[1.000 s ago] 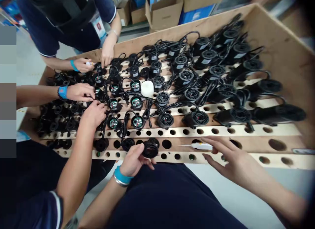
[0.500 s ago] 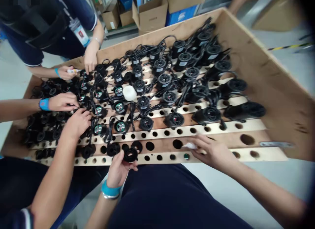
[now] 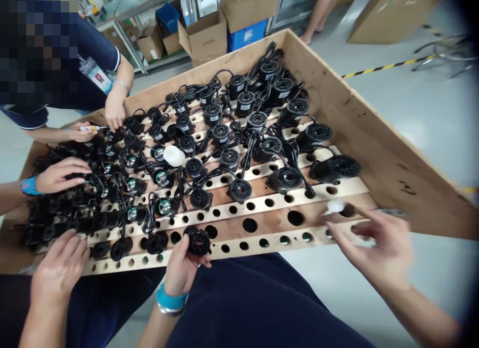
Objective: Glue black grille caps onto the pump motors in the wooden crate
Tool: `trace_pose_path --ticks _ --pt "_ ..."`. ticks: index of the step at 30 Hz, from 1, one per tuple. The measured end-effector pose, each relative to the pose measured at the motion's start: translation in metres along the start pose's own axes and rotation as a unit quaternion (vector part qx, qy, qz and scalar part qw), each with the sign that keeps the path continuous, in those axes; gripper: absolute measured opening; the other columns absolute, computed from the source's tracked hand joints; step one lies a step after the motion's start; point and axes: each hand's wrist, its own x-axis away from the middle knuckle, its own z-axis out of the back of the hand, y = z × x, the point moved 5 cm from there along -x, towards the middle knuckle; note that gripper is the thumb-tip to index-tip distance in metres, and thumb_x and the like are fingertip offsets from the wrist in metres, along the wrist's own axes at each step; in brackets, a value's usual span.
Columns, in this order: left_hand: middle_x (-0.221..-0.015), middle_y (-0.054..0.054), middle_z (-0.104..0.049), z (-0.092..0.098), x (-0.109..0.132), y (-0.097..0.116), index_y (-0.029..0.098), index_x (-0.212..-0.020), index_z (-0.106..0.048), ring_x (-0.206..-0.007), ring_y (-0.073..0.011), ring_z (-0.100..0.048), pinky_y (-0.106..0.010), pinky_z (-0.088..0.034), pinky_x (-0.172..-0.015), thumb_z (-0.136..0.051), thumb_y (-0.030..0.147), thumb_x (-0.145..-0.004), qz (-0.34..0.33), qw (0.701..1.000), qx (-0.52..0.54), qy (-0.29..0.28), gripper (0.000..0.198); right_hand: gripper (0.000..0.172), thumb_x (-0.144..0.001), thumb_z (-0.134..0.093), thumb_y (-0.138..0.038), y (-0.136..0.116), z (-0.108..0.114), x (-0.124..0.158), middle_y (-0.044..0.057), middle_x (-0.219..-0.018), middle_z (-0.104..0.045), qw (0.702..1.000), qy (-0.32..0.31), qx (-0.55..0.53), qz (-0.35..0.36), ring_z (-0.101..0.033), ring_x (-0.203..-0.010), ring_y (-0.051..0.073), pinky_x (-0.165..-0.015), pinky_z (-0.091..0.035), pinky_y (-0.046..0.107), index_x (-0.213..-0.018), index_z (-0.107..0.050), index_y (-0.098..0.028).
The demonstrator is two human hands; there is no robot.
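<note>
At the tray's near edge, my left hand [image 3: 181, 263], with a teal band at the wrist, grips a round black slotted cap [image 3: 199, 242]. My right hand [image 3: 381, 243] is blurred over the near right part of the wooden tray [image 3: 374, 123]. Beside its fingertips is a small white object [image 3: 336, 206], smeared by motion; whether the fingers hold it cannot be made out. Rows of black cylindrical units [image 3: 240, 190] with coiled cables stand on the perforated strips. A round white piece [image 3: 174, 156] lies among them, near units with green circuit boards [image 3: 161, 177] exposed.
A person's hand [image 3: 60, 263] is at the tray's near left edge, another [image 3: 63, 174] above it. Across the tray, a person in dark blue holds a small white tube [image 3: 90, 128]. Cardboard boxes [image 3: 207, 39] stand behind.
My right hand has moved right and its fingers have spread. My left hand still holds the cap, now turned slightly. The view has shifted, and the hands of the person at left have moved apart.
</note>
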Motion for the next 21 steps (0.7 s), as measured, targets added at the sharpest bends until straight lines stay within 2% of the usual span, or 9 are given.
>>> trace_pose_path --ticks 2,5,8,11,14,16,18,19,21 --pt "-0.072 -0.009 -0.071 -0.007 -0.002 -0.002 0.01 -0.08 -0.068 -0.052 -0.0163 -0.062 -0.027 -0.051 -0.046 -0.069 0.049 -0.074 -0.003 1.0 -0.011 -0.013 0.039 0.04 -0.071 -0.07 -0.039 -0.015 0.012 0.005 -0.002 -0.051 -0.047 0.997 0.046 0.04 0.039 -0.05 -0.054 0.02 -0.06 -0.046 0.037 -0.104 -0.057 -0.02" --pt "-0.064 -0.008 -0.068 -0.015 -0.006 -0.005 0.01 -0.076 -0.067 -0.05 -0.0166 -0.061 -0.027 -0.051 -0.044 -0.071 0.054 -0.069 0.007 0.999 -0.02 -0.033 0.045 0.043 -0.072 -0.07 -0.031 -0.025 0.01 0.013 -0.002 -0.05 -0.046 0.997 0.043 0.05 0.034 -0.054 -0.061 0.024 -0.063 -0.048 0.038 -0.112 -0.055 -0.021" --pt "-0.066 -0.007 -0.068 -0.015 -0.006 -0.007 0.01 -0.077 -0.066 -0.051 -0.0173 -0.062 -0.027 -0.051 -0.044 -0.072 0.055 -0.067 0.018 0.999 -0.023 -0.036 0.047 0.038 -0.074 -0.066 -0.021 -0.021 0.005 0.014 0.004 -0.069 -0.057 0.998 0.032 0.044 0.027 -0.054 -0.062 0.02 -0.061 -0.049 0.034 -0.11 -0.055 -0.022" --pt "-0.069 -0.007 -0.069 -0.01 -0.004 -0.005 0.011 -0.079 -0.066 -0.053 -0.018 -0.063 -0.027 -0.052 -0.045 -0.073 0.053 -0.067 0.02 0.999 -0.03 -0.031 0.044 0.023 -0.075 -0.062 -0.019 -0.009 0.018 0.002 0.01 -0.09 -0.061 0.999 0.018 0.036 0.02 -0.046 -0.052 0.012 -0.053 -0.046 0.029 -0.097 -0.059 -0.02" --pt "-0.074 -0.009 -0.07 -0.006 -0.003 -0.002 0.011 -0.08 -0.067 -0.055 -0.0179 -0.063 -0.028 -0.052 -0.047 -0.073 0.052 -0.068 0.025 0.999 -0.039 -0.026 0.043 0.013 -0.077 -0.057 -0.026 0.005 0.043 -0.015 0.009 -0.088 -0.064 0.998 -0.018 0.05 -0.033 -0.048 -0.053 0.011 -0.054 -0.045 0.029 -0.088 -0.062 -0.02" --pt "-0.078 -0.01 -0.072 -0.005 -0.004 -0.001 0.011 -0.081 -0.067 -0.055 -0.0178 -0.063 -0.029 -0.052 -0.048 -0.073 0.052 -0.068 0.03 0.998 -0.042 -0.022 0.043 0.018 -0.077 -0.058 -0.03 0.014 0.059 -0.022 0.009 -0.091 -0.067 0.989 -0.022 0.042 -0.14 -0.054 -0.059 0.013 -0.06 -0.047 0.031 -0.091 -0.065 -0.021" --pt "-0.081 -0.012 -0.072 -0.007 -0.006 -0.003 0.01 -0.082 -0.068 -0.054 -0.0172 -0.063 -0.029 -0.052 -0.048 -0.074 0.051 -0.066 0.035 0.998 -0.042 -0.019 0.044 0.025 -0.071 -0.066 -0.035 0.02 0.066 -0.022 0.008 -0.092 -0.069 0.953 0.003 -0.09 -0.289 -0.06 -0.069 0.016 -0.067 -0.049 0.032 -0.093 -0.068 -0.023" --pt "-0.081 -0.012 -0.073 -0.009 -0.007 -0.004 0.01 -0.083 -0.069 -0.054 -0.017 -0.062 -0.029 -0.052 -0.049 -0.075 0.051 -0.066 0.038 0.998 -0.041 -0.019 0.045 0.029 -0.065 -0.072 -0.036 0.021 0.063 -0.019 0.007 -0.091 -0.07 0.911 0.011 -0.197 -0.363 -0.062 -0.074 0.017 -0.069 -0.05 0.031 -0.091 -0.069 -0.025" --pt "-0.081 -0.012 -0.073 -0.014 -0.01 -0.008 0.01 -0.083 -0.069 -0.055 -0.017 -0.062 -0.029 -0.052 -0.049 -0.074 0.051 -0.067 0.045 0.998 -0.039 -0.028 0.045 0.035 -0.053 -0.081 -0.036 0.011 0.045 -0.013 0.004 -0.087 -0.07 0.785 -0.002 -0.399 -0.473 -0.064 -0.079 0.016 -0.069 -0.052 0.026 -0.085 -0.07 -0.026"
